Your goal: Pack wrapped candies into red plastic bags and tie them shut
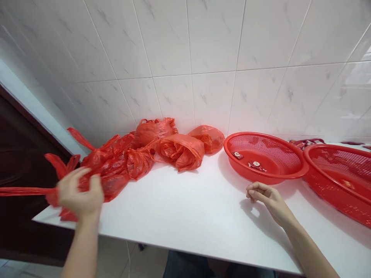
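Several red plastic bags (116, 168) already lie bunched on the table (179, 208); from my end I can't tell whether my blurred left hand (79, 193) grips one. My right hand (266, 197), curled, grip unclear, hovers before the red colander (262, 177), a few wrapped packets (237, 155) left inside.

A single head-worn camera looks forward and down from just above the white table (179, 216) toward the tiled wall (213, 38).
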Motion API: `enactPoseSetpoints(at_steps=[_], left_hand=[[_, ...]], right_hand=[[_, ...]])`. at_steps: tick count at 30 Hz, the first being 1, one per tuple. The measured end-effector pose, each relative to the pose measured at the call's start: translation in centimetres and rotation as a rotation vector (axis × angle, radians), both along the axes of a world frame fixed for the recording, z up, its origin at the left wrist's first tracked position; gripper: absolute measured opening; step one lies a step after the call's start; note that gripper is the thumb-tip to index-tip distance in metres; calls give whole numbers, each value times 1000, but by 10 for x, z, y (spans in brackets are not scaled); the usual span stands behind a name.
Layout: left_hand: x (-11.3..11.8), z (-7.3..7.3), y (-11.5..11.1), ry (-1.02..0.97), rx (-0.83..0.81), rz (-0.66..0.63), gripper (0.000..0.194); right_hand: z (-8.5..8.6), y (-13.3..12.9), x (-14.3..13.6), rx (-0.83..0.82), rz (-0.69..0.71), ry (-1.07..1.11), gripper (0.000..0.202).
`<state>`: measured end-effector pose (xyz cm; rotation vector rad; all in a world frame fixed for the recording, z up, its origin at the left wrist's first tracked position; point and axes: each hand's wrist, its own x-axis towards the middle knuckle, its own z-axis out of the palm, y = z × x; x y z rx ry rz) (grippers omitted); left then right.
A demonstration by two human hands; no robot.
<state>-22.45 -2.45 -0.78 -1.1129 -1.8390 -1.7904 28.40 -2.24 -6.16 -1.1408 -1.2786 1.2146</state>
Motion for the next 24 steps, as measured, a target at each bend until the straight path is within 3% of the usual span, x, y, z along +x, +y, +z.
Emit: enactPoseSetpoints(at_steps=[2,3,5,6,11,14,18,22,24], left_hand=[[36,5,25,102,-12,-193,16],[55,5,41,119,-99,-340,15],[94,2,73,134,-222,-473,14],[111,-1,89,104,-365,-542,16],[168,-22,142,67,-541,-645,33],[183,-34,149,26,-574,-698,26],[189,-45,143,-20,-532,-775,11],[183,-42,129,-95,-420,-805,23],[174,-35,121,-151,-329,-784,26]], right_hand=[[0,-1,-2,-15,47,-33,38],[0,-2,-4,-22,76,-49,38],[-1,-2,-5,-27,127,-83,39],[-3,-1,-6,-23,144,-100,39],[-23,6,-20,109,126,-226,35],[-28,10,-40,304,142,-377,30],[-11,20,-85,430,343,-555,56],[10,40,-140,447,487,-770,70],[12,52,-165,376,457,-889,76]])
